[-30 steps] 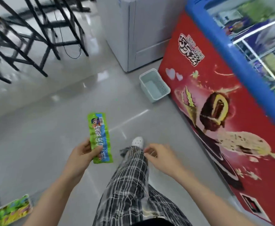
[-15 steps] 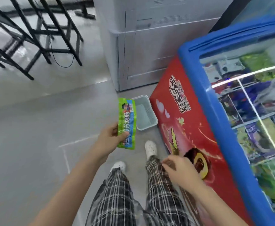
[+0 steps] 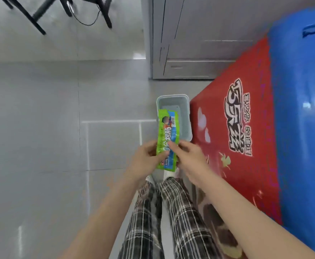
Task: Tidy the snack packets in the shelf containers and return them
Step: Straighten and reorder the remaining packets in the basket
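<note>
Both hands hold a snack packet above a floor basket beside a freezer.

The red and blue freezer point(image 3: 246, 128) stands right of the pale basket point(image 3: 187, 116). The left hand point(image 3: 145, 161) and right hand point(image 3: 188, 159) pinch the green packet point(image 3: 167, 135), upright, overlapping the basket's near left rim.

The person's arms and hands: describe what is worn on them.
Both forearms are bare as far as the frame shows, with no sleeve in view. The left hand and the right hand wear no gloves, and no rings, watch or bracelet can be seen. Below them are plaid trousers in dark and pale checks.
</note>
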